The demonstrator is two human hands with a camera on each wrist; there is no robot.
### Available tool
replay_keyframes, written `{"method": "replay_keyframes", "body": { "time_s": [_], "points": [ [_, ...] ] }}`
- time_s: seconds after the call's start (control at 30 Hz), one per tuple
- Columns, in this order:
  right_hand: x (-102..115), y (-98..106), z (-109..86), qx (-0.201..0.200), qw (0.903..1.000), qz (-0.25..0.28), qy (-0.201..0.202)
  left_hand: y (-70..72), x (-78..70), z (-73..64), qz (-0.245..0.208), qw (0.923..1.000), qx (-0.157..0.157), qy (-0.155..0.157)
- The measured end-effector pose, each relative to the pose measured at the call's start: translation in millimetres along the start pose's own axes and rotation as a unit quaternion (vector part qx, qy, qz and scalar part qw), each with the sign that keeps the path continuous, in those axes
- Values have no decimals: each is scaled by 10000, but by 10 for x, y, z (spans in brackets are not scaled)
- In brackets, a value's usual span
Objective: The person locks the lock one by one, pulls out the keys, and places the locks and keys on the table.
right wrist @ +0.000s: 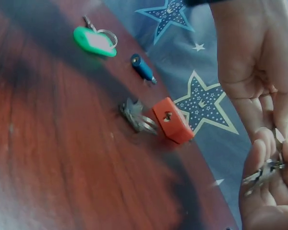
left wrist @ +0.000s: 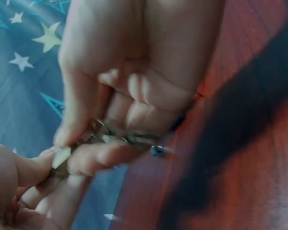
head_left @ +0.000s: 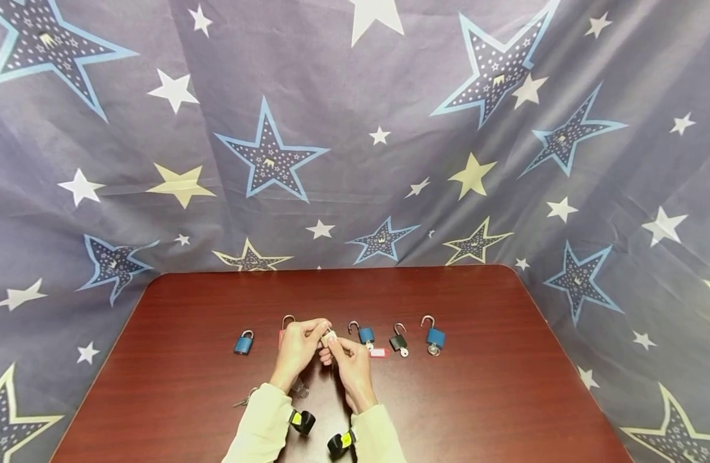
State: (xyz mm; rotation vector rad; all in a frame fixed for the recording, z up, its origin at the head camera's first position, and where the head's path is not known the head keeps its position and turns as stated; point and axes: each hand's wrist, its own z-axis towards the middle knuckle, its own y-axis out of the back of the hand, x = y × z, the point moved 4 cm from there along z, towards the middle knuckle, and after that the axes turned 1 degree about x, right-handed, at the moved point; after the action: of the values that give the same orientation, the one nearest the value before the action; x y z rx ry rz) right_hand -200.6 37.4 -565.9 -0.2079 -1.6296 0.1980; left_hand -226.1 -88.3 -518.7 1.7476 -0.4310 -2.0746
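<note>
In front of me my left hand and right hand meet over the table. Between their thumbs and fingertips is a small pale padlock, its metal loop pointing up. A bunch of metal keys on rings lies in the curled fingers of my right hand, also seen in the left wrist view. Behind the left hand the red padlock is mostly covered in the head view. In the right wrist view a shiny grey item lies beside it.
Blue padlocks stand at left and right. Between lie another open blue padlock with a red tag and an open black padlock. A key with a green tag rests at left. Star-patterned cloth hangs behind the table.
</note>
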Motion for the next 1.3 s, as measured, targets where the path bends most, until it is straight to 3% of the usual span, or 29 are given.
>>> {"method": "replay_keyframes", "body": {
  "time_s": [0.23, 0.43, 0.57, 0.67, 0.8, 1.03, 1.17, 1.3],
  "points": [
    [8, 30, -12, 184, 9996, -146, -165, -22, 42, -13, -261, 9993, 246, -51],
    [51, -1, -11, 122, 9997, -157, -121, -32, 105, 32, -721, 9965, 349, 230],
    [92, -22, -1, 0, 9999, -165, 24, -13, 125, 39, -753, 9951, 312, 567],
    [110, -20, 5, -66, 9998, -176, 85, -17, 126, 6, -765, 9931, 556, 693],
    [112, -4, 15, -19, 9998, -200, 54, -39, 128, -22, -814, 9918, 818, 552],
    [62, 81, 22, 115, 9984, -554, 13, -13, 147, 11, -964, 9920, 503, 643],
    [85, 117, 24, 175, 9967, -757, 223, -18, 128, 33, -1329, 9874, 550, 661],
    [119, 146, 33, 65, 9955, -911, 238, -29, 115, 59, -1305, 9876, 554, 679]
  ]
}}
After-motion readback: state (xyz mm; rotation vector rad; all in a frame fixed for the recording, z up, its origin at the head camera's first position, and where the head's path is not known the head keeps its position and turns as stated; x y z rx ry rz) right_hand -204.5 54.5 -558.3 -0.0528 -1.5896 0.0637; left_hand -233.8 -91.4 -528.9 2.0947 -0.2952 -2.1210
